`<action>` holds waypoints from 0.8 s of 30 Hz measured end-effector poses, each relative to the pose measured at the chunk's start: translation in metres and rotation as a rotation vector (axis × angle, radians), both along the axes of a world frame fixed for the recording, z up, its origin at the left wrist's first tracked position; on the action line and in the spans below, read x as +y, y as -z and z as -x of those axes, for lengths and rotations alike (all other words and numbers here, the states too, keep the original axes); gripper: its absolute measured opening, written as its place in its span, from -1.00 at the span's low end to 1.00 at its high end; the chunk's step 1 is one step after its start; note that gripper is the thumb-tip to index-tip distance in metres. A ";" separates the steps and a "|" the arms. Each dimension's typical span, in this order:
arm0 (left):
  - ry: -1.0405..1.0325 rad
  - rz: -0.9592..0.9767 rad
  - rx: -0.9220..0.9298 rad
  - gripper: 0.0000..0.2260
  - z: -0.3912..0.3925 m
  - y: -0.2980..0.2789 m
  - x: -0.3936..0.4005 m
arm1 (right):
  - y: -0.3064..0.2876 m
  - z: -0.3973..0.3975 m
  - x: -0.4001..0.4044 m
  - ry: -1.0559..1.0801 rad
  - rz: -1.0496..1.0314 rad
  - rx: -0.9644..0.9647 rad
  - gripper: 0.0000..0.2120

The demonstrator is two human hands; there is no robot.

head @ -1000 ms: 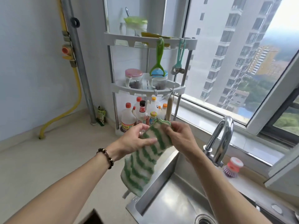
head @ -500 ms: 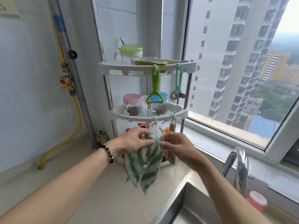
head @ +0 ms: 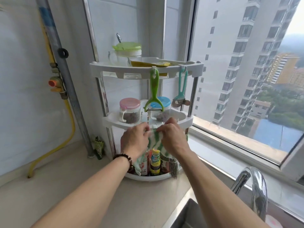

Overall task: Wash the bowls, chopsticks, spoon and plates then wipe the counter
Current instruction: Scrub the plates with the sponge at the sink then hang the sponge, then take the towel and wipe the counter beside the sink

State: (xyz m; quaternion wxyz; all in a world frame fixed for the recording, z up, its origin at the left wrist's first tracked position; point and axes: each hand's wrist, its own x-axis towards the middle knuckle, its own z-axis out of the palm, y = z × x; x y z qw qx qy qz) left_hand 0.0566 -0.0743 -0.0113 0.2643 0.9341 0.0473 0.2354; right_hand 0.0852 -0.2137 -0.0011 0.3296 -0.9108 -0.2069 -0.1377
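A pale tiled wall (head: 21, 96) meets a large window (head: 246, 71) at the corner, grey daylight coming in — high-rise blocks outside. A white three-tier corner rack (head: 146, 69) stands on the beige counter (head: 65, 186); a metal pipe (head: 65, 76) and yellow hose (head: 69, 116) run down the wall.

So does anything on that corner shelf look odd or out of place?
Nothing stands out. Both hands, left and right, hold the green-striped white cloth at the white three-tier rack; jars and bottles stand upright.

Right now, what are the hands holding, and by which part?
Both the left hand and the right hand grip the green-striped cloth by its bunched top edge; the rest hangs below.
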 end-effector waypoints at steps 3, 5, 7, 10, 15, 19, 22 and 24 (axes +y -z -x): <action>0.063 -0.135 0.025 -0.81 0.002 0.021 0.004 | 0.017 -0.004 0.004 0.062 -0.080 0.123 -0.79; 0.074 -0.147 0.036 -0.77 0.002 0.023 0.005 | 0.024 -0.004 0.004 0.017 -0.039 0.249 -0.71; 0.093 -0.166 0.069 -0.73 0.001 0.023 0.005 | 0.028 0.000 0.005 0.007 0.043 0.296 -0.69; 0.095 -0.245 0.120 -0.63 0.010 0.023 0.012 | 0.031 0.006 0.002 0.149 0.034 0.190 -0.77; 0.024 -0.447 0.027 -0.57 0.039 0.018 0.040 | 0.017 0.024 0.013 0.204 0.116 -0.074 -0.71; -0.090 -0.545 -0.127 -0.49 0.075 0.001 0.070 | -0.008 0.046 0.049 0.107 0.098 -0.393 -0.70; -0.196 -0.574 -0.204 -0.47 0.116 -0.019 0.104 | -0.035 0.072 0.092 -0.012 0.039 -0.533 -0.61; -0.268 -0.604 -0.204 -0.45 0.147 -0.034 0.128 | -0.052 0.092 0.123 -0.090 -0.001 -0.596 -0.56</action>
